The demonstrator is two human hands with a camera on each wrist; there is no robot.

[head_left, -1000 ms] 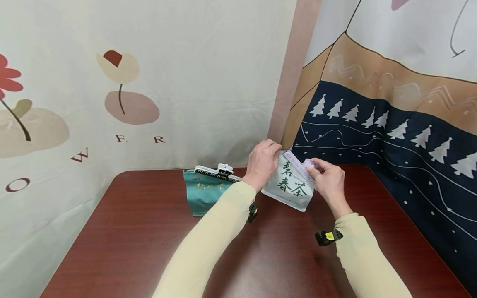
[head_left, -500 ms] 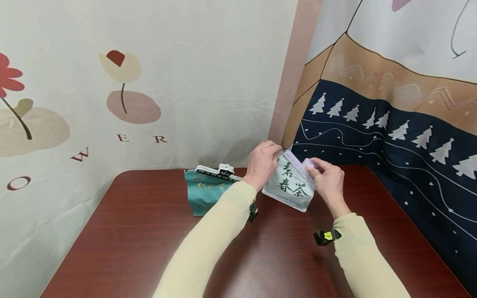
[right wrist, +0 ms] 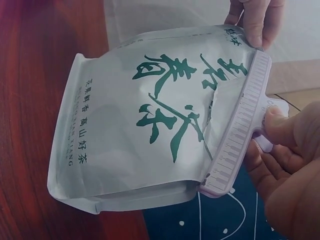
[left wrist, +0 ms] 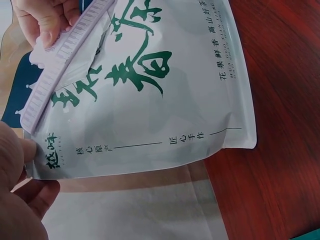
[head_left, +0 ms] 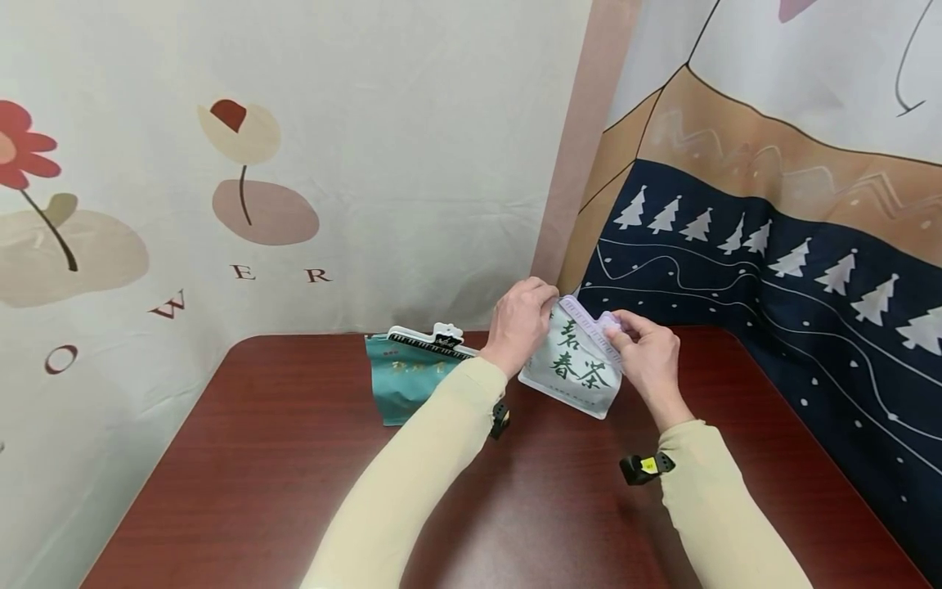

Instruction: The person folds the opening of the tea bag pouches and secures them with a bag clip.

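A white tea bag (head_left: 570,372) with green Chinese characters stands tilted near the table's back edge. Across its folded top lies a lilac bag clip (right wrist: 239,125), printed with a piano-key pattern. My left hand (head_left: 520,323) pinches the bag's upper corner between thumb and fingers, right by the clip's end, as the left wrist view shows. With thumb and fingers my right hand (head_left: 648,356) grips the handle of the clip. In the right wrist view the clip's bar spans the bag's top, with a folded flap beside it.
To the left stands a teal bag (head_left: 405,380) whose top carries a black-and-white clip (head_left: 434,340); my left arm partly covers it. The dark red table (head_left: 294,474) meets a pale printed curtain (head_left: 412,164) behind and a navy tree-patterned cloth (head_left: 736,278) at right.
Both hands keep their holds on the bag and the clip. Only a slight shift of the head view shows.
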